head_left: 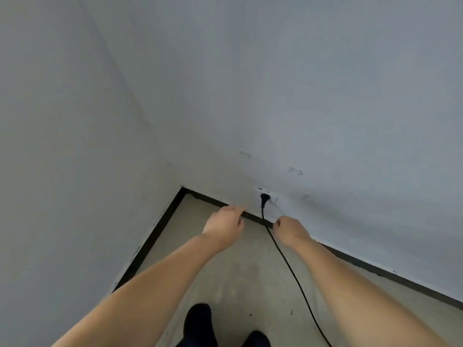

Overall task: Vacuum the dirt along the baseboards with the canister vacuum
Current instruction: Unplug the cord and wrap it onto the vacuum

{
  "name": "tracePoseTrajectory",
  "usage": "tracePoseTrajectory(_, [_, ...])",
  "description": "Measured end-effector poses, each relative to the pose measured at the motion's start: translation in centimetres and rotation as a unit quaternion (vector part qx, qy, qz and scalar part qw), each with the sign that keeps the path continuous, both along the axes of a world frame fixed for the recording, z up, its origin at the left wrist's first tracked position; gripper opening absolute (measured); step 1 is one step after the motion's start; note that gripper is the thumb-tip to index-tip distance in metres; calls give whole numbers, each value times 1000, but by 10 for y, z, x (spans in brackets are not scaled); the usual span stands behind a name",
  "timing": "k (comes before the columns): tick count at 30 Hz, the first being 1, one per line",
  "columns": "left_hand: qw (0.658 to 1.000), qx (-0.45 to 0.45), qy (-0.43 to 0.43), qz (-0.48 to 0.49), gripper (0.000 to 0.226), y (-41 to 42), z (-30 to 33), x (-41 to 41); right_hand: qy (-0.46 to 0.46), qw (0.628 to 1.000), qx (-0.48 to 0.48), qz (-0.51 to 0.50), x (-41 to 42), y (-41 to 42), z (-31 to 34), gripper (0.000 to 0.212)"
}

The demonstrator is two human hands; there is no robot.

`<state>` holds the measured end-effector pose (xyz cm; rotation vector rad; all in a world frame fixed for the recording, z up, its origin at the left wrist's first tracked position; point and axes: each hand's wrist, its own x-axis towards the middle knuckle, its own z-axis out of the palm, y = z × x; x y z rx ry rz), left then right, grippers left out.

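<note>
Grey-walled corner, black baseboard (147,246) meeting the concrete floor (225,271).
Black plug (263,199) sits in the wall socket (271,196) — its cord (293,271) trails between both arms; left hand (225,222) and right hand (290,230) hang loose, holding nothing.

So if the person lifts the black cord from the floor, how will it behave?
The black cord is thin and lies in a loose curve, so probably floppy and light. Its plug sits in the wall socket, so a pull would likely tug there.

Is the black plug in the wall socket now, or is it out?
In. The black plug sits in the white wall socket, and its cord runs down across the floor. Neither hand touches it.
</note>
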<state>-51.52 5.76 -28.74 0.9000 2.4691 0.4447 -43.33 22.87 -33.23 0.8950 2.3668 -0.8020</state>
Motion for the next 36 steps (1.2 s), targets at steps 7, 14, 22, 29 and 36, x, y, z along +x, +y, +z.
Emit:
tracePoseTrajectory(7, [941,58,268,-199,70,69,-208,-82,112,981,-18,-158,-84,11,-163,52])
tracePoseTrajectory(14, [804,133,528,-238,131,127,-317,-156,358,895,-64,-259,-124,22,-246,25])
tracePoseTrajectory(22, [810,159,524,-209,92,132,-322,-155,332,888,-130,-290,-110,-13,-241,35])
tracePoseTrajectory(29, [937,110,80,-323,83,60,-210,-77,406,758,-299,-414,-44,-35,-90,26])
tracePoseTrajectory(36, [894,185,-360,-195,29,24,-20,85,514,613,-343,-492,28,-29,127,24])
